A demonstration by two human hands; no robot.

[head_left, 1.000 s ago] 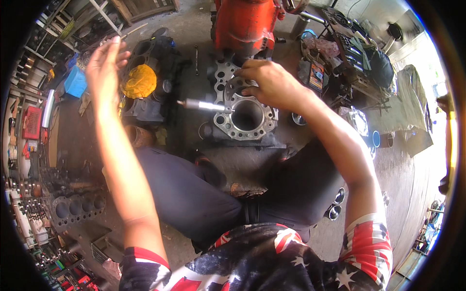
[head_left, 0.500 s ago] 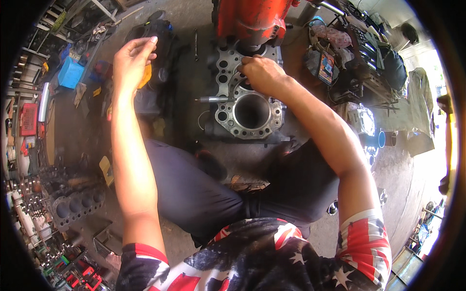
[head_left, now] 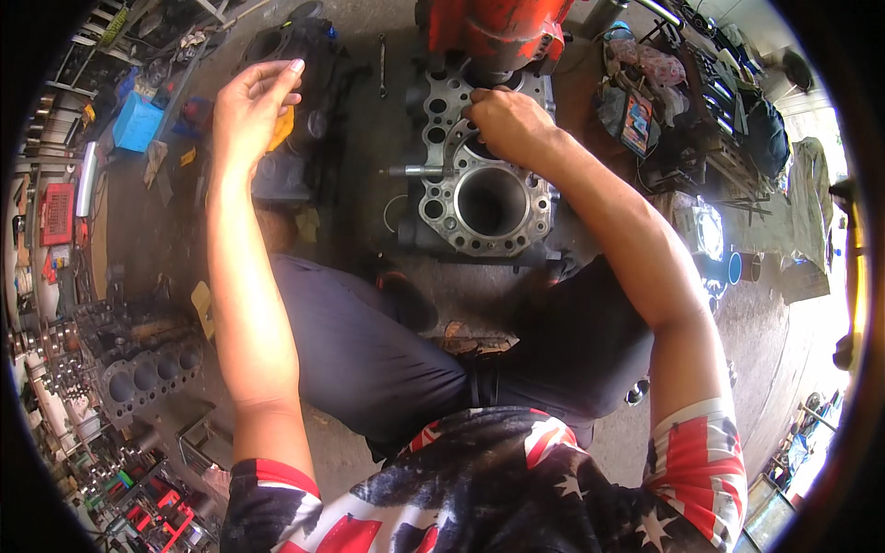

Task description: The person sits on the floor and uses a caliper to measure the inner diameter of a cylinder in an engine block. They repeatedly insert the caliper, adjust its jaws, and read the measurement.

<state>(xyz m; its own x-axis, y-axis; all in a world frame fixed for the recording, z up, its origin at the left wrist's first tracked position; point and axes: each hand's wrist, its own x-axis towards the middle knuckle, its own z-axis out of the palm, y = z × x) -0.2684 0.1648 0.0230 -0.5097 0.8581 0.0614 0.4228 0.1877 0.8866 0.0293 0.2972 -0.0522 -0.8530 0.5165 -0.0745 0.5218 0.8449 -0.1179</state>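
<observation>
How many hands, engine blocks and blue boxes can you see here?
Hands: 2, left hand raised, right hand on the engine block
Engine blocks: 2, that one and a second block on the floor
Blue boxes: 1, blue box
Total: 5

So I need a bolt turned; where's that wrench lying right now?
In the head view, the wrench lies on the floor near the top, between the dark engine part and the grey engine block.
</observation>
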